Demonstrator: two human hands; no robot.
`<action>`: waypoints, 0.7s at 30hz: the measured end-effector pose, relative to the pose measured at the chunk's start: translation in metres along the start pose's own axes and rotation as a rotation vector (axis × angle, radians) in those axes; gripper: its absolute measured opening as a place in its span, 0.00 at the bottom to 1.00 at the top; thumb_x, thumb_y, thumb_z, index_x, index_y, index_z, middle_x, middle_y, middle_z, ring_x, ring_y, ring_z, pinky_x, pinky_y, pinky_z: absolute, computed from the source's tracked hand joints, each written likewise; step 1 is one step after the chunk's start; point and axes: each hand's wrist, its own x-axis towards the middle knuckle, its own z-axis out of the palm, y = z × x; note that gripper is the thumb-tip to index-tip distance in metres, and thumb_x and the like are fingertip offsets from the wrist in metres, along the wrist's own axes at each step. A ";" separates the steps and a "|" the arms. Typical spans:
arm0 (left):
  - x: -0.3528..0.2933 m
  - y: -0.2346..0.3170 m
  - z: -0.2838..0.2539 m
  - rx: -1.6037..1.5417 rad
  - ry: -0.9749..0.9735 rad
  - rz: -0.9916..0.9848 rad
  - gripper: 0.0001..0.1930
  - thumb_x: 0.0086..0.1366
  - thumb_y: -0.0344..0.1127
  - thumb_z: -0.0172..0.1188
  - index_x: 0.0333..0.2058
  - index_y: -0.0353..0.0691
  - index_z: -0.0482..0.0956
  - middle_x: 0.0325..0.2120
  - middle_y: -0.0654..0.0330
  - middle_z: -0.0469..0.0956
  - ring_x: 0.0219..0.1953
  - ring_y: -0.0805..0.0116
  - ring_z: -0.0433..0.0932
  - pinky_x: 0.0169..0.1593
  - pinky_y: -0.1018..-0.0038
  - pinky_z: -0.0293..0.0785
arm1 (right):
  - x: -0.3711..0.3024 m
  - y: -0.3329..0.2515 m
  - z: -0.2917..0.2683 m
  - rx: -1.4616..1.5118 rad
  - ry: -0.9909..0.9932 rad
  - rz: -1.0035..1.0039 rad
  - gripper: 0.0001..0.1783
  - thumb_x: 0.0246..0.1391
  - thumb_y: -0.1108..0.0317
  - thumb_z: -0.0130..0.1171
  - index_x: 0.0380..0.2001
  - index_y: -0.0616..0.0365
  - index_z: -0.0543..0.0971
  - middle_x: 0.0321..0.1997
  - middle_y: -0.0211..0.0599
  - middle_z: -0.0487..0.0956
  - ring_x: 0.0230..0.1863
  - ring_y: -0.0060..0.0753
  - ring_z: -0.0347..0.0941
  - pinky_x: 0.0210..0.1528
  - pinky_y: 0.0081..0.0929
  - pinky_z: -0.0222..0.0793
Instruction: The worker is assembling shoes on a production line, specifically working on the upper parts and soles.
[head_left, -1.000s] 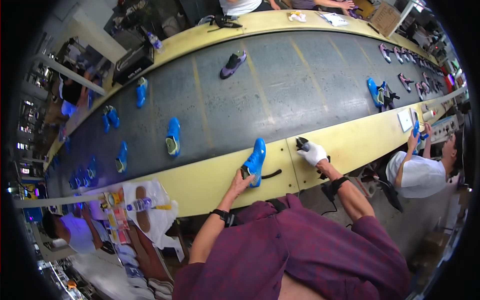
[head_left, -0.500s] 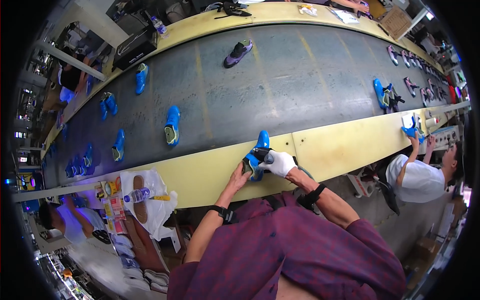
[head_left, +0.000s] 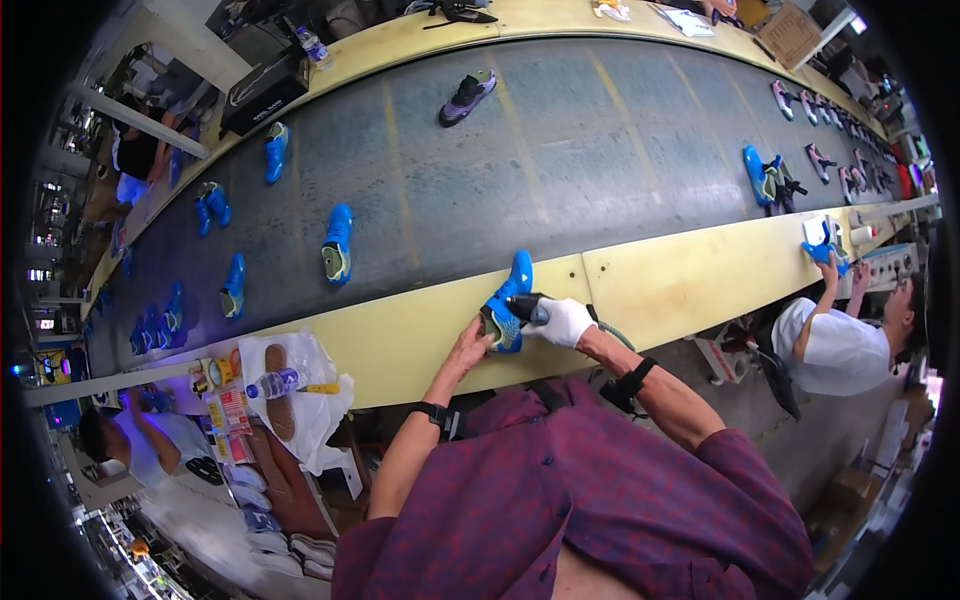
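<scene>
A blue sports shoe point(head_left: 521, 272) rests on the pale yellow ledge in front of me, its toe pointing away toward the belt. Bare fingers of my left hand point(head_left: 468, 348) are closed around its heel end. My right hand point(head_left: 562, 324), in a white glove, grips a dark hand tool point(head_left: 524, 306) with a hose trailing from it. The tool's tip lies over the shoe, near its opening. I cannot make out whether the tip touches it.
Beyond the ledge point(head_left: 680, 262) runs a grey conveyor belt point(head_left: 560, 150) carrying several blue shoes point(head_left: 338, 243) and a purple-black shoe point(head_left: 467, 98). A bottle point(head_left: 272, 384) lies on white plastic at left. One co-worker point(head_left: 845, 335) sits at right, another point(head_left: 150, 440) at left.
The whole view has shifted slightly. My left hand stays on the shoe's heel, and the tool in my right hand has moved only a little over the shoe.
</scene>
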 end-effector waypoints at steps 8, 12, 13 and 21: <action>-0.001 0.017 -0.022 -0.271 -0.105 -0.165 0.39 0.63 0.27 0.57 0.74 0.44 0.63 0.61 0.58 0.78 0.57 0.64 0.78 0.53 0.67 0.79 | -0.015 -0.009 -0.003 -0.116 -0.242 -0.103 0.28 0.54 0.38 0.71 0.42 0.51 0.84 0.39 0.50 0.88 0.44 0.59 0.85 0.48 0.48 0.80; -0.002 0.006 -0.039 -0.174 -0.139 -0.069 0.35 0.68 0.34 0.57 0.74 0.42 0.64 0.65 0.58 0.75 0.60 0.64 0.78 0.59 0.63 0.78 | -0.029 -0.012 0.000 -0.194 -0.216 -0.181 0.28 0.55 0.37 0.70 0.41 0.51 0.82 0.39 0.48 0.87 0.44 0.60 0.84 0.45 0.51 0.80; 0.007 0.021 -0.023 -0.130 -0.173 -0.119 0.32 0.72 0.42 0.60 0.71 0.39 0.66 0.59 0.60 0.79 0.56 0.66 0.79 0.56 0.64 0.79 | -0.033 0.010 0.002 -0.185 -0.156 -0.145 0.27 0.55 0.38 0.70 0.40 0.52 0.82 0.40 0.49 0.87 0.44 0.61 0.84 0.45 0.52 0.80; 0.023 0.028 0.013 0.596 0.160 -0.283 0.60 0.52 0.80 0.67 0.61 0.25 0.67 0.52 0.37 0.82 0.54 0.42 0.84 0.56 0.55 0.80 | -0.044 0.101 -0.036 0.104 0.388 0.314 0.31 0.55 0.42 0.73 0.50 0.55 0.80 0.50 0.48 0.87 0.52 0.56 0.85 0.56 0.46 0.79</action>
